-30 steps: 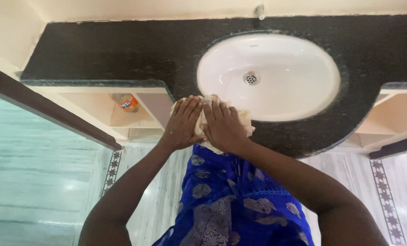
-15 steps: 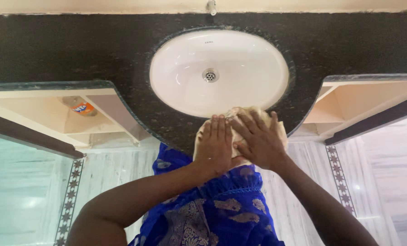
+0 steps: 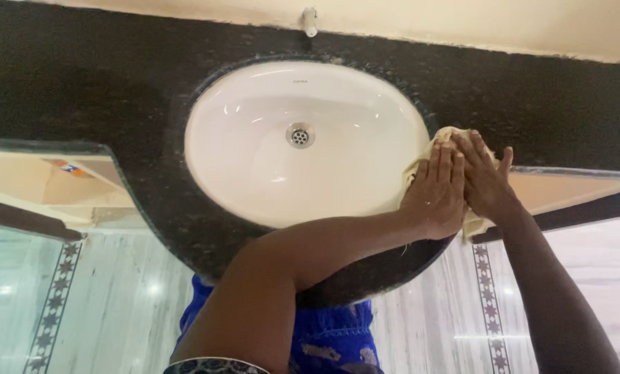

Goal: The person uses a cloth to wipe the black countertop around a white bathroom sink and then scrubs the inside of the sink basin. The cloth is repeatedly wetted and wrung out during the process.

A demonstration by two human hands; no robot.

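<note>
From the head camera I look straight down on a white oval sink (image 3: pixel 254 166) set in a black speckled counter (image 3: pixel 81 83), with both hands pressed flat on a cream cloth (image 3: pixel 443 136) at the sink's right rim. The left hand (image 3: pixel 436 197) lies palm down, fingers straight and close together, its arm crossing the curved front of the counter from lower left. The right hand (image 3: pixel 486 181) sits just beside it, touching it along the fingers, also palm down with fingers extended; neither hand is curled or clamped, both simply bear flat on the cloth. The cloth is bunched under them on the counter between the rim and the counter's right edge; a fold shows above the fingertips, a strip runs along the sink's rim left of the left hand, and a corner hangs down below the hands past the counter's edge. The sink's metal drain (image 3: pixel 299 134) lies near the middle of the basin, well apart from the hands, and a small tap (image 3: pixel 310 21) juts out at the wall above the basin. To the left, under the counter, I see a cream shelf (image 3: pixel 39 187) with a bit of an orange thing in it, too little showing to tell what it is. Below is a pale marble floor (image 3: pixel 116 298) with patterned border strips, and blue patterned clothing (image 3: pixel 330 339) at the bottom of the view.
</note>
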